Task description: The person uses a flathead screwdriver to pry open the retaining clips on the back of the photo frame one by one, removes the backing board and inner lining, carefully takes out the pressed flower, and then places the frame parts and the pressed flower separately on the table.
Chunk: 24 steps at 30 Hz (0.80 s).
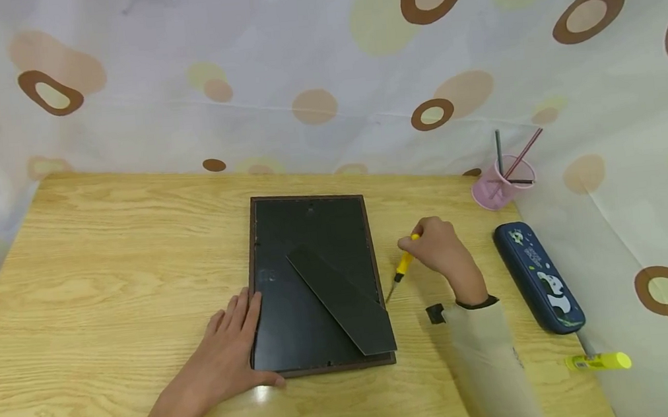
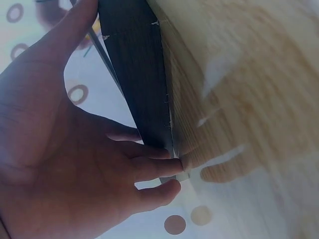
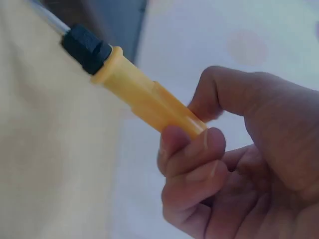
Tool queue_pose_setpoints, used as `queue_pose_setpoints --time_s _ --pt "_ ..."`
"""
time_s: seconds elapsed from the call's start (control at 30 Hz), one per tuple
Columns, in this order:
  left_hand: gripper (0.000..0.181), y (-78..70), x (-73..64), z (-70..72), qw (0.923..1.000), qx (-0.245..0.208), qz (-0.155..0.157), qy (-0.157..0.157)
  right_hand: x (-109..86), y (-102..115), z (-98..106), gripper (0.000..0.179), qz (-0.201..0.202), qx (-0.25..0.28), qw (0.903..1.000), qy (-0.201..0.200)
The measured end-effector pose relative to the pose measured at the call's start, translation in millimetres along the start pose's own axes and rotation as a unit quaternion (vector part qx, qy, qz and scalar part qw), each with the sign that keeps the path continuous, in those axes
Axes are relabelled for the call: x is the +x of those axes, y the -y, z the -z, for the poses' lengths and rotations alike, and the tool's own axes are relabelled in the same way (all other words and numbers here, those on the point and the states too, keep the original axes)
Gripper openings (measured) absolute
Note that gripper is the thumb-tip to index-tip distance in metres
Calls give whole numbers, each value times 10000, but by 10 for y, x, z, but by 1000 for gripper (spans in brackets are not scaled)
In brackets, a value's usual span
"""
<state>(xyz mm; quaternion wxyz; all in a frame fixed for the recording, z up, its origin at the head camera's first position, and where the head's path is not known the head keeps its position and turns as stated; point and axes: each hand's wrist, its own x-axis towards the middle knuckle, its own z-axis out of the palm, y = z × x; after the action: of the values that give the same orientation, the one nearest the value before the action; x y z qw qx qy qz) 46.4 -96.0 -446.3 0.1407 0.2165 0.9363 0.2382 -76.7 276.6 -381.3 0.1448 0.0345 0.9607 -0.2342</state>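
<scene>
A picture frame [image 1: 317, 289] lies face down on the table, its black back up. Its stand leg [image 1: 342, 300] slants across the lower half. My left hand [image 1: 224, 354] rests at the lower left corner, straight fingers along the left side and thumb at the bottom edge. In the left wrist view the fingers [image 2: 157, 169] touch the frame's dark side [image 2: 137, 74]. To the right of the frame, my right hand [image 1: 441, 249] pinches the end of a yellow-handled screwdriver [image 1: 403, 263]. Its tip points down at the frame's right edge; contact cannot be told.
At the back right stands a pink pen cup [image 1: 487, 188] with several pencils. A dark blue panda pencil case [image 1: 539, 276] lies right of my right arm, and a yellow marker-like tube [image 1: 598, 362] is near the right edge. A patterned curtain [image 1: 310, 71] borders the table [image 1: 125, 273].
</scene>
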Motion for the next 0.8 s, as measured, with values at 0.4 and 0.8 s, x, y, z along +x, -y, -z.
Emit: queue_pose_setpoints --time_s 0.4,0.8 --pt "135 -16 25 31 9998 21 69 160 -260 239 268 24 363 710 9910 -1073" --pt "129 -45 27 39 9998 83 -57 147 -196 545 -129 19 1546 466 9720 -1708"
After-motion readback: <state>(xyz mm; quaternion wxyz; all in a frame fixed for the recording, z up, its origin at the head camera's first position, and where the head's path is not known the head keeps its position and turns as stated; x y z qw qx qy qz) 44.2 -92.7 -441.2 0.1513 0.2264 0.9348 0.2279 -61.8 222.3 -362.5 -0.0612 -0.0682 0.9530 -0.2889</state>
